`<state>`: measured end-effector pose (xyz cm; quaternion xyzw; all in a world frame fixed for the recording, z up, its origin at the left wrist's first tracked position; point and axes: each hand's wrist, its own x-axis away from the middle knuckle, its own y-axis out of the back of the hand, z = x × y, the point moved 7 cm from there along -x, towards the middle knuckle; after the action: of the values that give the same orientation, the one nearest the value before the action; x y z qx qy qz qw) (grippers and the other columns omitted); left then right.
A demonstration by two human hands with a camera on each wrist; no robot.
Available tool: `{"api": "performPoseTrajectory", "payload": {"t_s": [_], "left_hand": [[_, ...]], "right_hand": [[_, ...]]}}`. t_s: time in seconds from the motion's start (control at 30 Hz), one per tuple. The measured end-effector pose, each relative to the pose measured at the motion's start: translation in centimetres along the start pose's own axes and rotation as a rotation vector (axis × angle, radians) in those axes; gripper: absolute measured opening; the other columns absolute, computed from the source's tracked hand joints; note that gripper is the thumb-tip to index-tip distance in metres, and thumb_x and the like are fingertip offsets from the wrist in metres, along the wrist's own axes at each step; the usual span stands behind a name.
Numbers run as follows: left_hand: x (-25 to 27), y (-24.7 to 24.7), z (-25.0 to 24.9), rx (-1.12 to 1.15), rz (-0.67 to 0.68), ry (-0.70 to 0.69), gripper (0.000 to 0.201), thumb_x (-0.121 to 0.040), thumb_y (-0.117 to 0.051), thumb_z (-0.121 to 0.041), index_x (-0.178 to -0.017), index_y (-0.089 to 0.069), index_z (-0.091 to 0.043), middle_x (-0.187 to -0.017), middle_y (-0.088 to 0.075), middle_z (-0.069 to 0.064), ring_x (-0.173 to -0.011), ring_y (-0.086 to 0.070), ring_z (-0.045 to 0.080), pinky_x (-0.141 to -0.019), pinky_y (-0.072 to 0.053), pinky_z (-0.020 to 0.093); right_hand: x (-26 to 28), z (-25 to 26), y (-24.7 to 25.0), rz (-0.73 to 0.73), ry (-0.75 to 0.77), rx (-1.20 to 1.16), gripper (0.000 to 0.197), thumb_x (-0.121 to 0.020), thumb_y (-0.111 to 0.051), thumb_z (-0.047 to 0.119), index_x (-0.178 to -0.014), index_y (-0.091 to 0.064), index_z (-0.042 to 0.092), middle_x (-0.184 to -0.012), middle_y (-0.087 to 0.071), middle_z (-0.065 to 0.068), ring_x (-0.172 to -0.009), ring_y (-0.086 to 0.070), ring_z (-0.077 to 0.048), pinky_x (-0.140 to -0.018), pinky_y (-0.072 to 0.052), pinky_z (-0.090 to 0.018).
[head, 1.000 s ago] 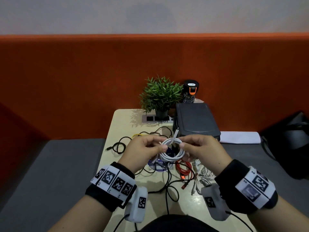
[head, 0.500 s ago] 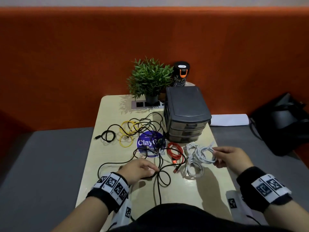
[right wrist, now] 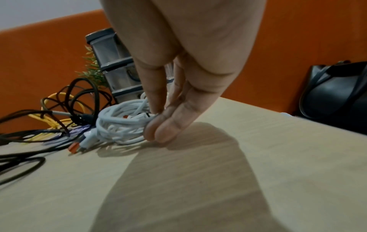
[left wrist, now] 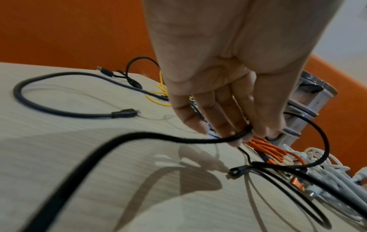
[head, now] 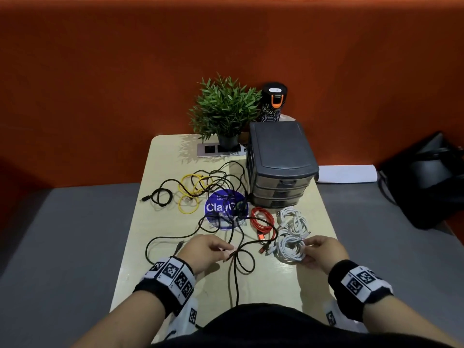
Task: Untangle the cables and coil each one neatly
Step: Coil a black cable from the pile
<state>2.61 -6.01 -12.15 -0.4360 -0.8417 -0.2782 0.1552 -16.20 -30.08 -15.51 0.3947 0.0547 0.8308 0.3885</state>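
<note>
A coiled white cable (head: 291,249) (right wrist: 121,125) lies on the table's right side, and my right hand (head: 311,249) (right wrist: 158,124) pinches its edge between thumb and fingers. My left hand (head: 226,251) (left wrist: 232,133) pinches a long black cable (head: 237,262) (left wrist: 151,138) near the table's middle front; that cable runs down to the front edge and loops back into the tangle. A second white coil (head: 293,219) and a coiled orange cable (head: 262,218) lie behind. A yellow cable (head: 190,194) and more black cables (head: 160,197) are tangled at the left.
A grey drawer unit (head: 278,167) stands at the back right of the wooden table (head: 288,287), beside a potted plant (head: 226,109) and a black bottle (head: 272,101). A blue round sticker (head: 223,207) lies under the cables. A black bag (head: 426,177) sits at the right.
Both hands held the white coil up a second ago. They have come down apart: the right hand set the coil on the table, the left hand took hold of the black cable.
</note>
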Motion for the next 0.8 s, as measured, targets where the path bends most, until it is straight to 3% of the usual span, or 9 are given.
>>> {"api": "performPoseTrajectory", "payload": {"t_s": [0.07,0.2,0.3,0.37,0.43,0.5,0.6,0.7,0.8], "left_hand": [[0.1,0.5,0.1,0.048,-0.059,0.029,0.020,-0.081,-0.071,-0.004,-0.074,-0.073,-0.023,-0.076,-0.070,-0.001,-0.070,-0.064,0.012,-0.068,-0.055,0.024],[0.5,1.9,-0.4,0.142,-0.177,-0.011,0.022,-0.081,-0.065,0.005,-0.084,-0.060,-0.017,-0.072,-0.057,0.006,-0.063,-0.052,0.016,-0.052,-0.046,0.017],[0.7,2.6,-0.6,0.115,-0.157,-0.032,0.025,-0.084,-0.063,0.001,-0.094,-0.059,-0.023,-0.069,-0.056,0.001,-0.063,-0.058,0.014,-0.060,-0.049,0.026],[0.8,3.2,-0.8,0.104,-0.172,-0.036,0.018,-0.087,-0.063,-0.007,-0.096,-0.065,-0.023,-0.064,-0.057,-0.004,-0.058,-0.056,0.013,-0.062,-0.050,0.033],[1.2,4.0,-1.7,0.102,-0.228,-0.068,0.008,-0.088,-0.065,-0.014,-0.091,-0.069,-0.019,-0.065,-0.057,-0.002,-0.053,-0.049,0.011,-0.055,-0.045,0.026],[1.8,4.9,-3.2,0.108,-0.297,-0.144,0.006,-0.087,-0.066,-0.017,-0.083,-0.069,-0.018,-0.064,-0.054,-0.004,-0.053,-0.043,0.008,-0.051,-0.038,0.016],[3.0,5.8,-5.7,0.140,-0.337,-0.244,0.009,-0.088,-0.064,-0.016,-0.080,-0.068,-0.017,-0.051,-0.045,-0.015,-0.049,-0.037,0.003,-0.052,-0.031,0.018],[4.5,5.8,-8.4,0.143,-0.323,-0.313,0.015,-0.087,-0.065,-0.014,-0.080,-0.069,-0.026,-0.054,-0.053,-0.014,-0.052,-0.045,0.005,-0.052,-0.039,0.018],[5.8,4.9,-11.4,0.008,-0.273,-0.425,0.017,-0.081,-0.071,-0.018,-0.077,-0.070,-0.034,-0.070,-0.067,-0.006,-0.064,-0.058,0.010,-0.062,-0.050,0.027]], "right_hand": [[0.1,0.5,-0.3,-0.025,0.018,0.019,0.010,-0.081,-0.068,-0.003,-0.081,-0.061,0.004,-0.053,-0.065,-0.013,-0.045,-0.062,-0.021,-0.052,-0.056,-0.031],[0.7,1.2,0.0,-0.034,0.041,0.040,0.011,-0.082,-0.067,0.000,-0.089,-0.058,0.005,-0.065,-0.065,-0.014,-0.050,-0.062,-0.024,-0.047,-0.053,-0.027],[1.3,3.0,1.7,-0.117,0.150,0.267,0.012,-0.085,-0.061,0.011,-0.096,-0.056,0.015,-0.075,-0.065,-0.007,-0.065,-0.062,-0.023,-0.055,-0.045,-0.029],[2.4,4.9,2.7,-0.183,0.240,0.336,0.019,-0.084,-0.054,0.004,-0.095,-0.054,0.019,-0.079,-0.062,-0.007,-0.069,-0.057,-0.023,-0.056,-0.040,-0.030],[3.8,7.4,2.3,-0.172,0.345,0.324,0.024,-0.082,-0.049,-0.002,-0.087,-0.057,0.020,-0.076,-0.061,-0.007,-0.066,-0.054,-0.023,-0.056,-0.040,-0.030],[5.5,9.9,0.6,-0.056,0.445,0.307,0.028,-0.083,-0.050,-0.003,-0.080,-0.061,0.023,-0.070,-0.060,-0.005,-0.062,-0.053,-0.022,-0.054,-0.042,-0.028],[8.7,12.9,-3.5,0.237,0.544,0.305,0.024,-0.087,-0.053,0.003,-0.081,-0.068,0.021,-0.067,-0.064,0.001,-0.053,-0.054,-0.013,-0.049,-0.044,-0.018],[11.4,15.3,-7.3,0.428,0.619,0.280,0.022,-0.095,-0.052,0.027,-0.085,-0.071,0.021,-0.070,-0.068,0.000,-0.054,-0.056,-0.010,-0.055,-0.048,-0.026],[12.6,17.9,-8.9,0.443,0.658,0.126,0.028,-0.096,-0.051,0.032,-0.088,-0.067,0.010,-0.070,-0.064,-0.003,-0.058,-0.055,-0.012,-0.056,-0.045,-0.027]]}}
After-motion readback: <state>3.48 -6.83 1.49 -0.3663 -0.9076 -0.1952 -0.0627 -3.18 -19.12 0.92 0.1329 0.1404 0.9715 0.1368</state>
